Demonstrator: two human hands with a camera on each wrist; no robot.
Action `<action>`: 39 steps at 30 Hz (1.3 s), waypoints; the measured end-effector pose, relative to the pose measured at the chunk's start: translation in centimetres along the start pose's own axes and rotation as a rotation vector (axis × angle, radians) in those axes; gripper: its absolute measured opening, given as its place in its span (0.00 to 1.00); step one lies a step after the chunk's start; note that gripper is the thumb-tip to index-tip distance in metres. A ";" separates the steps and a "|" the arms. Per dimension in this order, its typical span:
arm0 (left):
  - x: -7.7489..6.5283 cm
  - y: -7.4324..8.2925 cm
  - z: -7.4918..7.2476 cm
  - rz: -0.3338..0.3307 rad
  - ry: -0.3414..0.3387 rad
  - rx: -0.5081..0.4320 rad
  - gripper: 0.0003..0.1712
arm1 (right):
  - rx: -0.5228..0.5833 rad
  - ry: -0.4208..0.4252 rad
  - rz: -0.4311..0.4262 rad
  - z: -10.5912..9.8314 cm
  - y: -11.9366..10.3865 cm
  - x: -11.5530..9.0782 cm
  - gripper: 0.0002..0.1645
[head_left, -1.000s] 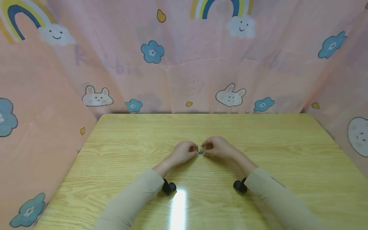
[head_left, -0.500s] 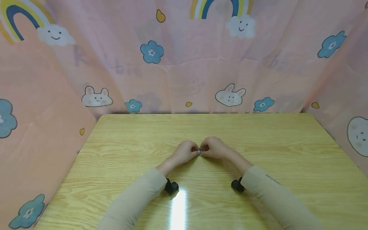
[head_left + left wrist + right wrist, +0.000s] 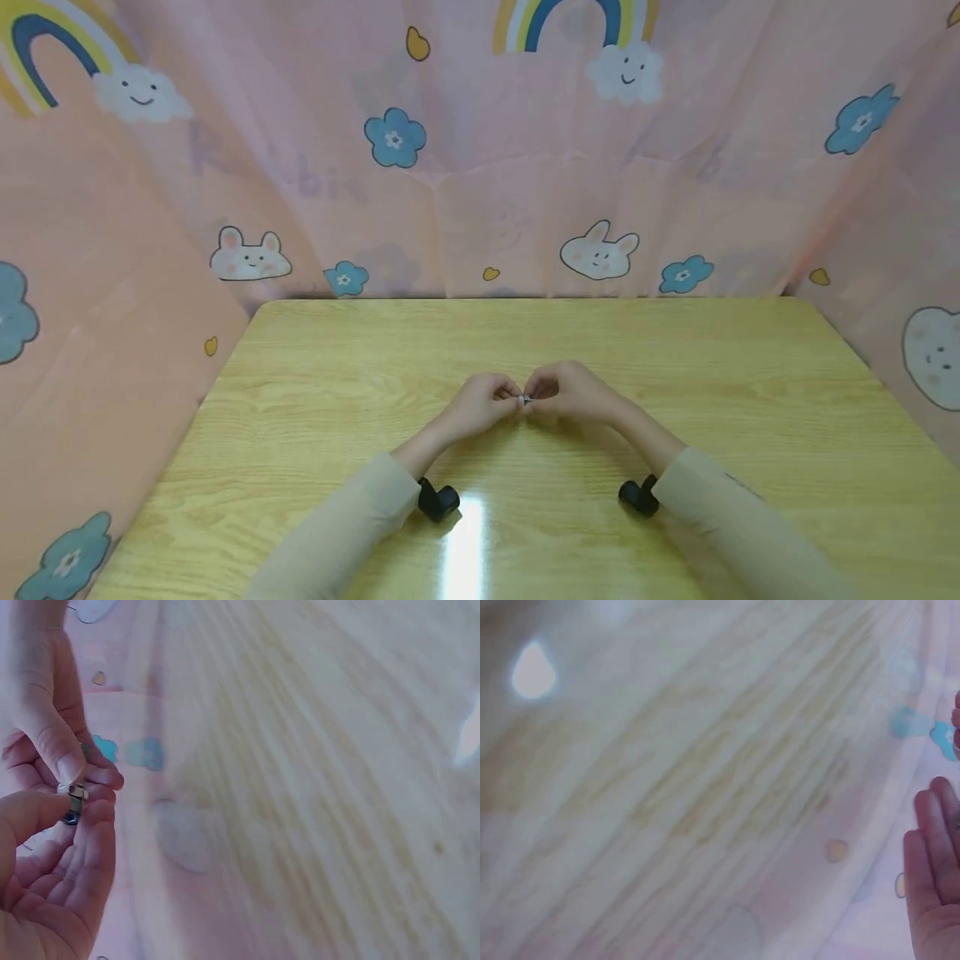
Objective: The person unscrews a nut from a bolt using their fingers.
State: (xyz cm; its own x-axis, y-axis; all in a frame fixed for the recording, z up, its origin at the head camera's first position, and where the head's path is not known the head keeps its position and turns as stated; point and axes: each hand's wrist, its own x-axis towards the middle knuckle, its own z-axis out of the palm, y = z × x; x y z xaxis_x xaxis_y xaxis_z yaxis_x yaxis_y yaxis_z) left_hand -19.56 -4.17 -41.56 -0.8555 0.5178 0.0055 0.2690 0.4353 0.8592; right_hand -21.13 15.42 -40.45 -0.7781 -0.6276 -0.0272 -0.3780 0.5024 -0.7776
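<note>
A small silvery metal piece [image 3: 525,400] with a dark, round end sits between the fingertips of both hands. It is too small to name its kind. My left hand [image 3: 483,404] pinches it from the left between thumb and fingers. From the right, the thumb and fingertips of my right hand [image 3: 573,389] pinch its other side. The left wrist view shows the metal piece [image 3: 74,801] close up, with the left thumb [image 3: 34,816] along it and the right thumb [image 3: 69,766] just above. In the right wrist view only part of the right hand [image 3: 934,877] shows.
Both hands are above the middle of a glossy wood-grain table [image 3: 337,350]. A pink patterned curtain [image 3: 465,208] hangs behind it and along both sides. Black wrist cameras, the left camera [image 3: 438,500] and the right camera [image 3: 639,496], stick out below the cuffs.
The right hand moved in against the left hand's fingertips, then shifted slightly back to the right. The left forearm also moved slightly left, while the metal piece stayed between the fingertips.
</note>
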 end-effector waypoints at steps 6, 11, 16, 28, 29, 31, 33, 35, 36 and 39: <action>-1.3 1.4 -1.0 0.020 0.017 -0.186 0.08 | 0.281 0.011 0.039 -0.4 -0.8 -0.8 0.15; -2.1 2.5 -1.7 0.023 0.032 -0.271 0.09 | 0.483 -0.002 0.071 -0.6 -2.1 -1.5 0.19; -2.5 3.1 -2.2 0.040 0.051 -0.295 0.08 | 0.526 0.080 0.126 -0.2 -3.6 -1.6 0.21; -3.5 3.7 -2.6 0.071 0.045 -0.323 0.06 | 0.543 0.146 0.126 -0.1 -5.1 -2.0 0.21; -3.6 3.8 -2.6 0.070 0.048 -0.321 0.06 | 0.546 0.153 0.132 0.0 -5.2 -2.0 0.21; -3.7 3.9 -2.6 0.069 0.054 -0.320 0.06 | 0.550 0.160 0.146 0.1 -5.5 -2.0 0.21; -3.8 4.0 -2.6 0.071 0.062 -0.325 0.06 | 0.572 0.163 0.158 0.1 -5.7 -2.0 0.20; -3.9 4.1 -2.7 0.077 0.062 -0.333 0.06 | 0.599 0.152 0.155 0.2 -6.0 -2.0 0.17; -4.0 4.1 -2.7 0.080 0.061 -0.338 0.06 | 0.610 0.145 0.147 0.2 -6.1 -2.1 0.15; -4.2 4.2 -2.8 0.085 0.060 -0.338 0.05 | 0.628 0.143 0.119 0.2 -6.3 -2.3 0.13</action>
State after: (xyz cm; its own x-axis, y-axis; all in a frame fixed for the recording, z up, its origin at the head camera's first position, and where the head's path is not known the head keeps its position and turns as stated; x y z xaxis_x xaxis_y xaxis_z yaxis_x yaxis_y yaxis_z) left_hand -16.08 -6.54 -36.55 -0.8635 0.4932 0.1053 0.1868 0.1189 0.9752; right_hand -16.84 13.57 -35.64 -0.8721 -0.4817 -0.0855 0.0462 0.0930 -0.9946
